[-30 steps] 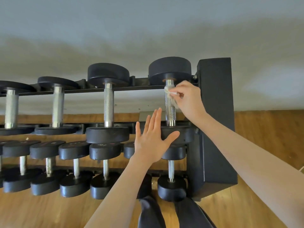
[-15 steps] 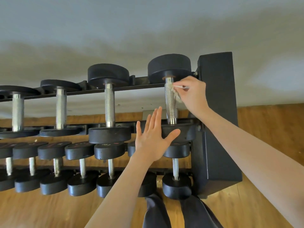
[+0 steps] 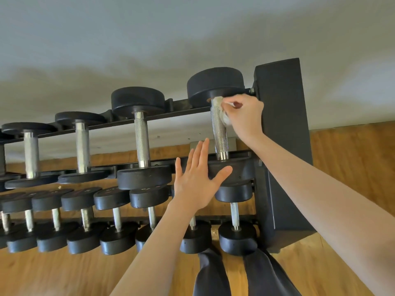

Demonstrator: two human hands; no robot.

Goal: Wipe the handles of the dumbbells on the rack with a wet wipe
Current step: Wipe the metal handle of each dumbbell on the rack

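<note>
right hand (image 3: pixel 245 116) grips wet wipe (image 3: pixel 223 116) at handle (image 3: pixel 220 133) top | left hand (image 3: pixel 197 178) flat

black dumbbell heads (image 3: pixel 215 83), knurled silver handles (image 3: pixel 219 133), white wipe (image 3: pixel 224 116), black rack (image 3: pixel 282 124)

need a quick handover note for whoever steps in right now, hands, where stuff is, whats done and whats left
Right hand: pinches the wet wipe against the top of the handle of the rightmost top-row dumbbell, just under its far weight.
Left hand: open, fingers straight, palm braced on that dumbbell's near weight.
Rack: two rows of dumbbells, top row larger, bottom row smaller.
Done: the wipe sits only at this handle's top end; I cannot tell which other handles are clean.
Left: probably run the wipe down the rest of this handle, then the other top-row handles and the bottom row.
</note>
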